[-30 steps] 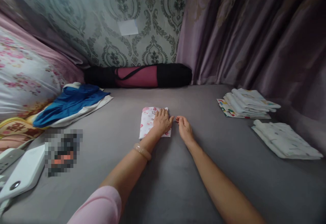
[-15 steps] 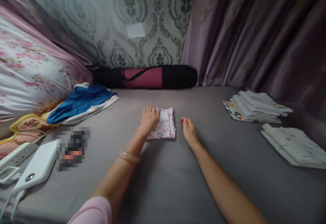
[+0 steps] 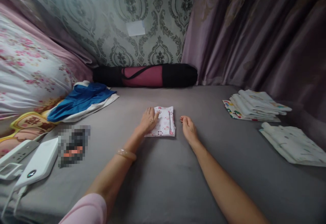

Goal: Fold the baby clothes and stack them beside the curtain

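A small folded white cloth with pink prints (image 3: 165, 125) lies on the grey bed sheet (image 3: 163, 176) in the middle. My left hand (image 3: 149, 120) rests flat on its left edge with fingers stretched out. A pale bangle sits on that wrist. My right hand (image 3: 188, 129) lies on the sheet just right of the cloth, not touching it, fingers loosely curled downward and holding nothing.
A stack of folded white cloths (image 3: 254, 109) and a flat folded garment (image 3: 292, 144) lie at the right. Blue clothing (image 3: 80, 100) and floral pillows (image 3: 30, 78) lie left, a power bank (image 3: 38, 164) at the near left, a rolled black-and-pink bag (image 3: 145, 75) against the wall.
My left hand slid from the top of the cloth to its left edge, and the cloth now looks narrower, folded over. My right hand stayed beside it.
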A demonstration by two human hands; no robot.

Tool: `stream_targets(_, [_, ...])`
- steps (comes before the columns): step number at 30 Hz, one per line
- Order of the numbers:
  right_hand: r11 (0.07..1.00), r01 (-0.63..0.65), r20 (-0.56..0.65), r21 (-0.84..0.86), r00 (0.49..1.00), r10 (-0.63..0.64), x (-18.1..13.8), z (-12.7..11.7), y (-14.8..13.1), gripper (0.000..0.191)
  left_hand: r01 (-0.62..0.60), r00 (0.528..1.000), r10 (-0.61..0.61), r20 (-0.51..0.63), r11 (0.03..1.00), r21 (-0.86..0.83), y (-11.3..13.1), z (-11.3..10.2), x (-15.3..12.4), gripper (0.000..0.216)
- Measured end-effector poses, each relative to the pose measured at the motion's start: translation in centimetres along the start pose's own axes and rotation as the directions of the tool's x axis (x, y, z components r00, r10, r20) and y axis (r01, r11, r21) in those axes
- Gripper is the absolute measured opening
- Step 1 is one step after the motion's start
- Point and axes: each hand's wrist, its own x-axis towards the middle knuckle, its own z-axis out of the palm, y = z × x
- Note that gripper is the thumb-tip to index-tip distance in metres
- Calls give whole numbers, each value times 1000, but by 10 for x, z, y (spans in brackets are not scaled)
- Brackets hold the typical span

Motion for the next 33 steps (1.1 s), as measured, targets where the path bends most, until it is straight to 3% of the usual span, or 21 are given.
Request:
stream_targets(5, [1000,-1,8,-14,1000,1,0,0,-1,41,-66,997,69,-33,996,64,4,-7,-38,65])
stream_targets(9, [1000,-1,19,-20,1000,1,0,0,-2,41,-115,993,112,35,986,119,9,-2,-55,68])
stream_targets(15, [999,6,18,-34,1000,-5,-1,1,-2,39,-118,992,110,59,980,161,17,-9,-57,67])
stream_targets(20, [999,18,22,-41,1000,-17,-1,1,0,42,-324,944,331,-9,929,179,47,-19,-62,63])
stream_targets(24, [999,20,10,-45,1000,-20,0,1,0,42,-446,893,451,3,882,151,65,-4,-64,60])
stream_targets(28, [998,24,14,-55,1000,-24,0,0,-2,42,-469,883,467,45,874,122,66,9,-64,65])
stream_targets(33, [991,59,36,-117,998,-55,-2,0,-4,40,-448,889,447,103,894,-13,62,-5,-61,66])
